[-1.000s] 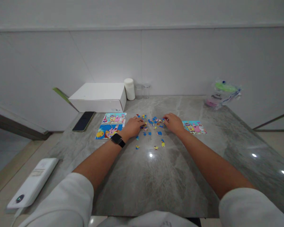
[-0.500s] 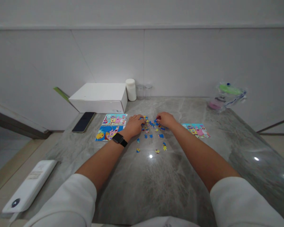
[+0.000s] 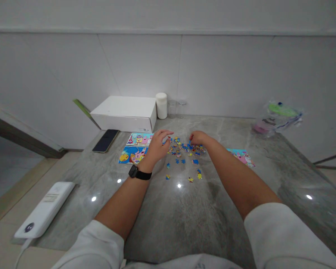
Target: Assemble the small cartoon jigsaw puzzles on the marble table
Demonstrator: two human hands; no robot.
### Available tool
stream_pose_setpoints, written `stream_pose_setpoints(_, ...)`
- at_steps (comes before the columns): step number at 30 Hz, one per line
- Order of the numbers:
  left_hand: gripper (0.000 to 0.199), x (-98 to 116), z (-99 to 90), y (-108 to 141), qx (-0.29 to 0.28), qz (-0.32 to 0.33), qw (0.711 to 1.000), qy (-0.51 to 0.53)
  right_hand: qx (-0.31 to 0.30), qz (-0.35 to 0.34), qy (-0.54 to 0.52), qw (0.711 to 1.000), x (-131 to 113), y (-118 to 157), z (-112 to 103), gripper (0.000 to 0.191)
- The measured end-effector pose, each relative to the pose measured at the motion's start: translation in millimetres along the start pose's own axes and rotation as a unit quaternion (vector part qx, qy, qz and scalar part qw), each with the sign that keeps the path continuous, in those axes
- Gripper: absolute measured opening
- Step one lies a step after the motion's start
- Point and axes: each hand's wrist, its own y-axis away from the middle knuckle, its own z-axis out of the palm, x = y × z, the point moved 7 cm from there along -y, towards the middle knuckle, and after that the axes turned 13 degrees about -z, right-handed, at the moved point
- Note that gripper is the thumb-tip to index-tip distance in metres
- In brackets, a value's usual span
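Several small jigsaw puzzle pieces [image 3: 186,147], mostly blue and yellow, lie in a loose heap on the grey marbled table [image 3: 168,220]. At the heap's left edge is my left hand [image 3: 159,144], its fingers and thumb apart with nothing visible between them. My right hand [image 3: 198,138] reaches down at the far side of the heap, fingertips pinched among the pieces; whatever they grip is too small to make out. Nearer to me a few single pieces are spread out, among them a blue piece [image 3: 195,161] and a yellow-and-blue piece [image 3: 199,174].
Two picture cards [image 3: 132,154] lie left of my left hand, and another card [image 3: 245,158] is partly behind my right forearm. A phone [image 3: 105,141], white box [image 3: 123,108], white bottle [image 3: 161,106], clear jars [image 3: 177,109], plastic bag [image 3: 277,116] and white power bank [image 3: 46,209] surround them.
My left hand has lifted a little and its fingers have spread. My right hand stays pinched at the heap's far side. The whole view has shifted slightly.
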Motion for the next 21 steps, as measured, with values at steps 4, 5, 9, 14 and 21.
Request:
stream_pose_setpoints(4,0.03,-2,-7.7,4,-0.001,-0.016,1.0,0.004,0.06,-0.012,-0.073,0.995,-1,14,-12,0.019)
stream_pose_setpoints(5,0.03,-2,-8.6,4,-0.003,-0.019,1.0,0.001,0.094,-0.023,-0.123,0.988,-3,20,-16,0.019)
stream_pose_setpoints(9,0.024,0,-3.5,5,-0.046,-0.02,0.999,-0.016,0.198,-0.088,-0.339,0.916,-20,54,-29,0.024)
stream_pose_setpoints(14,0.014,11,1.5,8,-0.058,-0.025,0.998,-0.012,0.201,-0.135,-0.439,0.865,-47,90,-37,0.037)
stream_pose_setpoints(21,0.028,20,17.4,14,-0.136,-0.102,0.978,0.124,0.178,-0.175,-0.465,0.85,-77,109,-48,0.039)
